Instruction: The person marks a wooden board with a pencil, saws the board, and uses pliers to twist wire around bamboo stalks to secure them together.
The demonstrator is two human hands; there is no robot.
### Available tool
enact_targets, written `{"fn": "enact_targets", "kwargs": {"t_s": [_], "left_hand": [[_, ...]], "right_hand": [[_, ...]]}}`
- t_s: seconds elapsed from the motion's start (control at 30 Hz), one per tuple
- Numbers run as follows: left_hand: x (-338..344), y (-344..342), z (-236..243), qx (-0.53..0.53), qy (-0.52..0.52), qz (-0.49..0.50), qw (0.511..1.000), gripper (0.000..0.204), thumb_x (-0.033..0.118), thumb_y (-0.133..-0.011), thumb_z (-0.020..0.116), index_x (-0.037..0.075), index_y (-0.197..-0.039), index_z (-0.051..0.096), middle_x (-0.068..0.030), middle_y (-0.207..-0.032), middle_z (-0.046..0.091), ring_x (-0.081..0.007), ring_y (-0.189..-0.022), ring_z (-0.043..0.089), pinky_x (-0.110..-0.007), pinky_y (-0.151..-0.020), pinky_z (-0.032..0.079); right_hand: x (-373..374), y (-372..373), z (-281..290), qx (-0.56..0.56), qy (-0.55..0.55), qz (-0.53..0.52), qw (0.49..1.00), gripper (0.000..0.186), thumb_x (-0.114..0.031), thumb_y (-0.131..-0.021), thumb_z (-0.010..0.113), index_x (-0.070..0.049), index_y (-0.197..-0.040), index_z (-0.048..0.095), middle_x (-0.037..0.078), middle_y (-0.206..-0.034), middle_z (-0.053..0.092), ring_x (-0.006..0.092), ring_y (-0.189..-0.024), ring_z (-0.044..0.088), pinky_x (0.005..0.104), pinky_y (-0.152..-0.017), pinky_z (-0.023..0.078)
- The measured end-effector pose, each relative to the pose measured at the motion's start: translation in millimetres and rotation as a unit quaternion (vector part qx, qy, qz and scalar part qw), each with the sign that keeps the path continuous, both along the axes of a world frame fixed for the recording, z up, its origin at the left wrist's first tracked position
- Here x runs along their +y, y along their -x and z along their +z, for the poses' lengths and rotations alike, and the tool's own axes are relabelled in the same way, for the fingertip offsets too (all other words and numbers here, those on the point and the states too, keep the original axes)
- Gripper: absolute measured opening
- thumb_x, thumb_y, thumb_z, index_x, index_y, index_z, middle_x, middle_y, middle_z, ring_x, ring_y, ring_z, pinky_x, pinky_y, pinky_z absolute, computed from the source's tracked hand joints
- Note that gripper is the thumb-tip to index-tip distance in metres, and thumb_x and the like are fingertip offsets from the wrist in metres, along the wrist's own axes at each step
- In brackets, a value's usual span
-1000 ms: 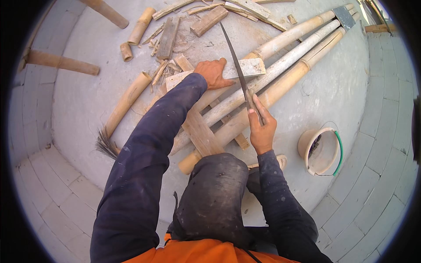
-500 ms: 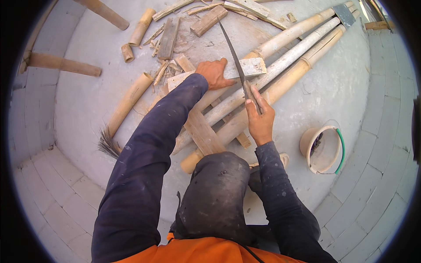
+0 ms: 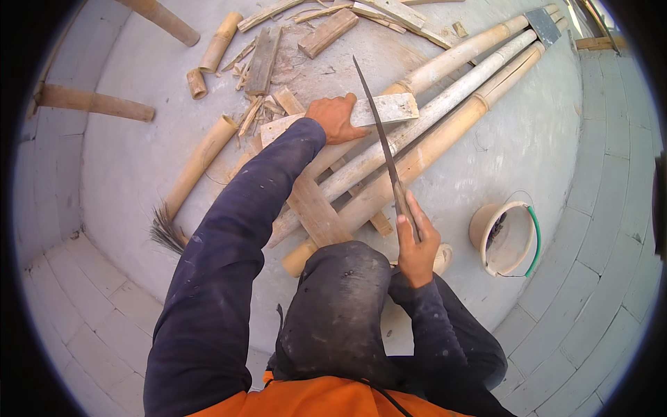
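My left hand (image 3: 336,119) is clamped over a pale, whitish wooden block (image 3: 397,108), pressing it down across the bamboo poles. In my right hand (image 3: 419,249) is the wooden handle of a handsaw (image 3: 379,117). Its long, narrow blade tapers away from me and lies over the block, just right of my left hand. Whether the teeth touch the wood I cannot tell. Long bamboo poles (image 3: 445,154) run diagonally under the block, one of them whitish. A short flat plank (image 3: 318,210) crosses them close to my knee.
Wood offcuts (image 3: 328,33) and splinters litter the far floor. Bamboo pieces (image 3: 201,163) lie at left, beside a dark bristle brush (image 3: 167,231). A whitish bucket (image 3: 479,229) with a green-sleeved handle stands at right. Upright bamboo posts (image 3: 97,101) are at far left; block walls (image 3: 604,187) enclose both sides.
My right hand has drawn the handsaw back toward me, so the blade's tip is lower and nearer the block. My left hand keeps its hold on the block.
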State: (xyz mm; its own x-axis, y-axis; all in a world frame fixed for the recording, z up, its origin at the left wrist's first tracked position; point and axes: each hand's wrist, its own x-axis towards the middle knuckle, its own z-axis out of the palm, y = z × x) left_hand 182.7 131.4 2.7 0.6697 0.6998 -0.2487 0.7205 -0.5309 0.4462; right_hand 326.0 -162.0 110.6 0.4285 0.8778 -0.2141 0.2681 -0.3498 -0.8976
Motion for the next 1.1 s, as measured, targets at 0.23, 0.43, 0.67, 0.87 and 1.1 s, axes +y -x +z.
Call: {"fn": "enact_targets", "kwargs": {"t_s": [0.23, 0.43, 0.67, 0.87, 1.1], "left_hand": [[2.2, -32.1, 15.7, -0.004, -0.004, -0.003, 1.0, 0.08, 0.068, -0.086, 0.079, -0.002, -0.122, 0.064, -0.0306, -0.105, 0.078, -0.0472, -0.098, 0.078, -0.055, -0.089, 0.06], [0.9, 7.6, -4.9, 0.016, -0.01, -0.016, 1.0, 0.082, 0.07, -0.086, 0.078, -0.002, -0.123, 0.064, -0.0306, -0.103, 0.078, -0.0468, -0.098, 0.079, -0.055, -0.089, 0.061], [9.4, -18.4, 12.2, 0.012, 0.02, -0.009, 1.0, 0.086, 0.071, -0.087, 0.077, -0.005, -0.125, 0.064, -0.0313, -0.102, 0.079, -0.047, -0.099, 0.078, -0.054, -0.088, 0.06], [2.1, -7.9, 18.9, 0.044, 0.02, -0.021, 0.999, 0.085, 0.07, -0.088, 0.076, -0.004, -0.126, 0.063, -0.0328, -0.106, 0.078, -0.048, -0.101, 0.078, -0.055, -0.092, 0.059], [-7.4, -33.0, 23.2, 0.024, 0.015, -0.017, 0.999, 0.085, 0.07, -0.086, 0.079, -0.003, -0.128, 0.064, -0.0306, -0.107, 0.079, -0.0467, -0.103, 0.078, -0.055, -0.095, 0.059]], "right_hand": [[98.8, -35.3, -15.1, 0.01, -0.014, 0.01, 1.0, 0.05, -0.009, -0.108, 0.066, 0.005, -0.155, 0.062, 0.028, -0.149, 0.069, 0.0302, -0.14, 0.066, 0.0395, -0.12, 0.048], [-3.8, -1.0, 8.2, 0.04, 0.004, -0.004, 0.999, 0.049, -0.01, -0.108, 0.067, 0.005, -0.154, 0.063, 0.027, -0.149, 0.069, 0.0312, -0.142, 0.066, 0.0394, -0.12, 0.048], [2.1, -21.9, -16.3, -0.016, -0.009, -0.029, 0.999, 0.048, -0.011, -0.109, 0.066, 0.008, -0.153, 0.063, 0.026, -0.151, 0.069, 0.0325, -0.144, 0.064, 0.0406, -0.123, 0.046], [-61.7, -14.2, 38.0, 0.011, 0.03, -0.012, 0.999, 0.049, -0.013, -0.109, 0.067, 0.007, -0.153, 0.063, 0.027, -0.15, 0.069, 0.0319, -0.142, 0.065, 0.0408, -0.121, 0.047], [66.9, -38.3, -12.3, 0.012, -0.026, 0.0, 1.0, 0.048, -0.012, -0.108, 0.067, 0.007, -0.152, 0.064, 0.028, -0.148, 0.071, 0.035, -0.141, 0.066, 0.0419, -0.121, 0.047]]}}
